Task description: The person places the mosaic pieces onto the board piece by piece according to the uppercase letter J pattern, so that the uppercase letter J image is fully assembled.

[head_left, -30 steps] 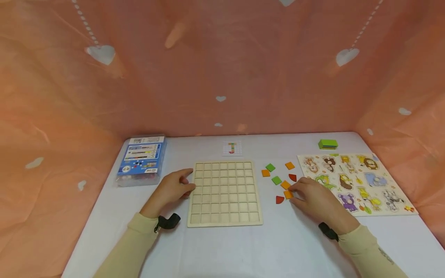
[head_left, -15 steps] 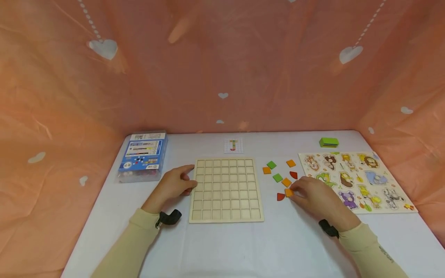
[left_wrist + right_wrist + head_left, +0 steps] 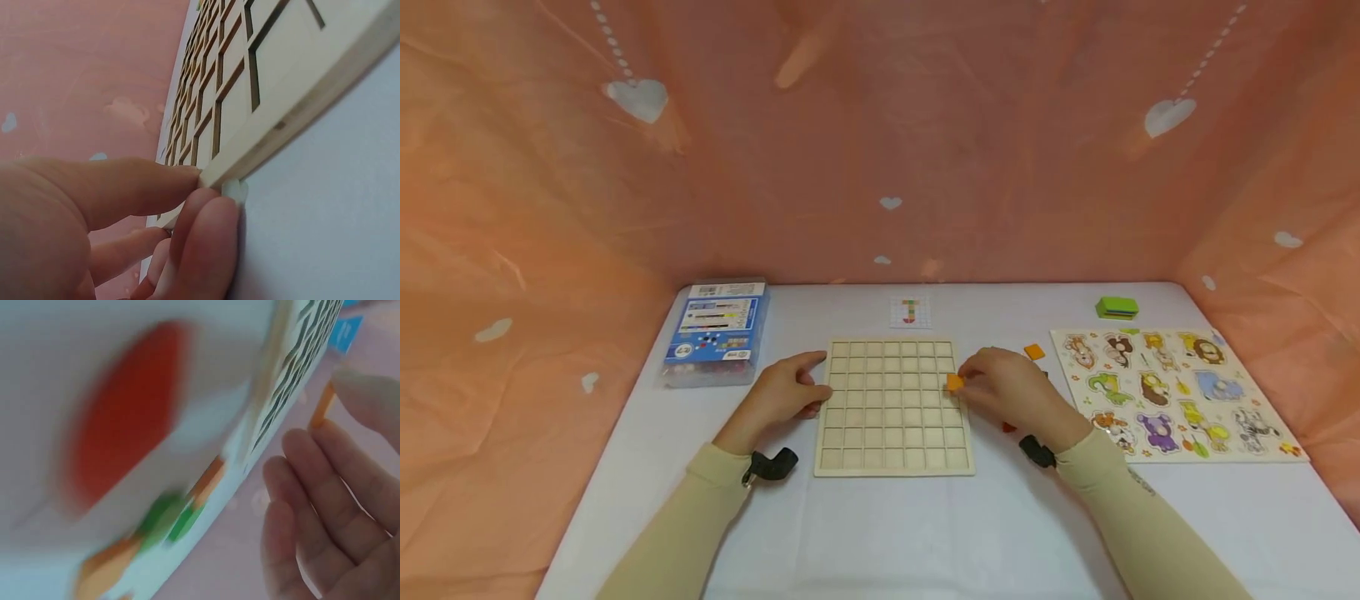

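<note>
My left hand (image 3: 782, 393) holds the left edge of a pale wooden grid board (image 3: 895, 408). In the left wrist view, the thumb (image 3: 144, 190) lies at the rim, with curled fingers (image 3: 209, 240) against the edge's outer side. My right hand (image 3: 1018, 387) pinches an orange square tile (image 3: 954, 382) over the board's right edge. Seen from the right wrist, this tile (image 3: 323, 403) stands edge-on between thumb and fingertip, the other fingers loosely bent. No tiles lie in the board's visible cells.
Loose tiles lie right of the board, partly hidden by the right hand, including an orange one (image 3: 1034, 352). A pattern card (image 3: 910, 312) with a J shape lies behind the board. An animal puzzle (image 3: 1180, 396) and a green block stack (image 3: 1117, 307) are right; a boxed set (image 3: 715, 333) is left.
My right hand has lifted an orange tile from the loose pieces and carried it left to the board's right edge. My left hand has stayed at the board's left edge.
</note>
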A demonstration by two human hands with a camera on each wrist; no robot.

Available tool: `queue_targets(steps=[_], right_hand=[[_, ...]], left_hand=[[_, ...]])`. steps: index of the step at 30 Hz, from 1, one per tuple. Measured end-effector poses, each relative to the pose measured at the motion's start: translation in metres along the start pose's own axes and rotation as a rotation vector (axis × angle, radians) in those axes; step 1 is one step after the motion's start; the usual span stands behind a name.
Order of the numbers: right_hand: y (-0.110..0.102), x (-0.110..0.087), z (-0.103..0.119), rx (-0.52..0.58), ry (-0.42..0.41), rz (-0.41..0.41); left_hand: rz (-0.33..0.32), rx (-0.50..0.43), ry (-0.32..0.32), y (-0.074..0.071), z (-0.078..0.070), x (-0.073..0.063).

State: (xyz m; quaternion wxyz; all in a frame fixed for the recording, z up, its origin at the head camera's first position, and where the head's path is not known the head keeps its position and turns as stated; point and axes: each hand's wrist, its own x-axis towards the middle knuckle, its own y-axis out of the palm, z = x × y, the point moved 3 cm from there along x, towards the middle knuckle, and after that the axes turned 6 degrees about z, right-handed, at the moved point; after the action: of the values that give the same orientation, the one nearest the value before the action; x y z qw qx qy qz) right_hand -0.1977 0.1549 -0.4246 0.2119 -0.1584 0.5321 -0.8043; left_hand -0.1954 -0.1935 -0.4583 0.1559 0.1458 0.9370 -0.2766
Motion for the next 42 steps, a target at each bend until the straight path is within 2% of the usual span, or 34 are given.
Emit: queue_targets(steps=[9,17,27,42], right_hand=[[0.017,0.060,0.041,-0.036,-0.093,0.060],[0.029,0.091,0.058,-0.065,-0.147,0.090],[0.036,0.103,0.066,-0.078,-0.120,0.138],[0.036,0.106,0.069,-0.086,-0.144,0.141]], left_hand=[[-0.012,-0.022,-0.004,0.002,0.001,0.001],[-0.025,-0.013,-0.012,0.003,-0.001,-0.001],[-0.030,0.006,-0.004,0.001,0.000,0.001],[-0.020,-0.001,-0.003,0.001,-0.001,0.000]])
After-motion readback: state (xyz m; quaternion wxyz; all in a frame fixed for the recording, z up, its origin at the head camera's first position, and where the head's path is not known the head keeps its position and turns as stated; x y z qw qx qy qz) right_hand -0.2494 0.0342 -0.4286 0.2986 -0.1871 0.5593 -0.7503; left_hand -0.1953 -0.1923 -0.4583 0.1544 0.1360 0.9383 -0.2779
